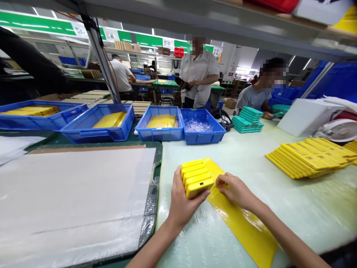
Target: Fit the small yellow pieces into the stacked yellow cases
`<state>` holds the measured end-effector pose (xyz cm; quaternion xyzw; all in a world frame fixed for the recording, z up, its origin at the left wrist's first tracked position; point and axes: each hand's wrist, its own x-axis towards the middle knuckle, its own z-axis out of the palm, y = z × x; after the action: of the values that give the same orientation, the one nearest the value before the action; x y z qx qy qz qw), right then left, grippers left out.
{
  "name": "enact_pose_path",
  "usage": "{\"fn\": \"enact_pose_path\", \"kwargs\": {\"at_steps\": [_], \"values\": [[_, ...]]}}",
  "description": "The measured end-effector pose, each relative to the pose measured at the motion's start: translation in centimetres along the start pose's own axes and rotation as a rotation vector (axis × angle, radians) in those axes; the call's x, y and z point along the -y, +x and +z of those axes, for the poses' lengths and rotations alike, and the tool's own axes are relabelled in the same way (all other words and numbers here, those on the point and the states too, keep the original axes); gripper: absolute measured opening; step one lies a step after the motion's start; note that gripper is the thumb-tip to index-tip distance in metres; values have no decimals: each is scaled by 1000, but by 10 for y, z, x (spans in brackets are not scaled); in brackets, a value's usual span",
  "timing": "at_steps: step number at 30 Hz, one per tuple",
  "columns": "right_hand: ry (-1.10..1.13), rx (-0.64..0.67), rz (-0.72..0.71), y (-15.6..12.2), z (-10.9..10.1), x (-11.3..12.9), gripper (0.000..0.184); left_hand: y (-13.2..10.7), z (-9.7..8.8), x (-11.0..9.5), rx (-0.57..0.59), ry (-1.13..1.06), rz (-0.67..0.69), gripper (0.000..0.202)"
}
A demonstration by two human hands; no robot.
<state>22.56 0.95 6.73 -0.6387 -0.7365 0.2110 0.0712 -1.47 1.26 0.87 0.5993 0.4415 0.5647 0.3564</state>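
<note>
My left hand (182,199) is wrapped around a short stack of yellow flat plastic cases (196,175), rounded at the corners. The front case has a small dark port-like opening in its end. A long glossy yellow plastic sheet (242,227) runs from behind the stack down to the lower right of the table. Thumb and fingers of my right hand (234,190) pinch together at this sheet, just right of the stack. Part of the sheet is hidden under my right hand and forearm.
Blue bins (160,134) with yellow pieces line the back; another blue bin (205,137) holds clear plastic bits. Yellow cases (309,156) are stacked right, teal cases (248,120) behind. A white-covered board (75,201) lies left. A person (253,91) sits across the table.
</note>
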Motion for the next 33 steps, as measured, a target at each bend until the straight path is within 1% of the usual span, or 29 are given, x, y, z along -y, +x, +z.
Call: {"fn": "enact_pose_path", "kwargs": {"at_steps": [2,6,8,10,11,13,15,17,18,19,20,23,24,25,27,31,33], "values": [[27,37,-27,3,3,-4,27,0,-1,1,7,2,5,102],[107,99,-93,6,8,-18,24,-2,-3,2,34,-1,6,98],[194,146,-100,5,2,-23,20,-2,-3,2,29,-8,12,98],[323,183,-99,2,-10,-22,12,-2,-2,2,23,-22,15,99],[399,190,-95,-1,-19,-20,12,-2,-1,2,18,-28,13,100],[550,162,-74,-6,-38,-8,22,-2,1,1,10,-34,7,101],[670,62,-57,-11,-58,12,31,-1,2,2,11,-35,8,103],[757,-99,-91,-15,-73,38,33,-2,3,3,13,-32,15,103],[791,-155,-124,-16,-79,53,32,-2,3,4,12,-30,18,103],[816,-170,-159,-16,-82,67,29,-3,3,5,10,-27,17,103],[834,-140,-187,-15,-84,80,28,-3,4,5,6,-25,13,104],[855,52,-234,-7,-84,111,29,-4,4,6,1,-35,-7,104],[851,83,-245,-3,-83,116,30,-4,4,6,4,-44,-17,104],[845,84,-250,0,-82,120,30,-4,4,6,7,-55,-27,103],[823,45,-232,2,-81,123,30,-5,5,5,14,-71,-41,104],[802,-64,-72,-3,-81,123,28,-6,5,5,17,-71,-38,109],[808,-67,8,-8,-81,124,26,-6,6,5,21,-74,-35,109]]}}
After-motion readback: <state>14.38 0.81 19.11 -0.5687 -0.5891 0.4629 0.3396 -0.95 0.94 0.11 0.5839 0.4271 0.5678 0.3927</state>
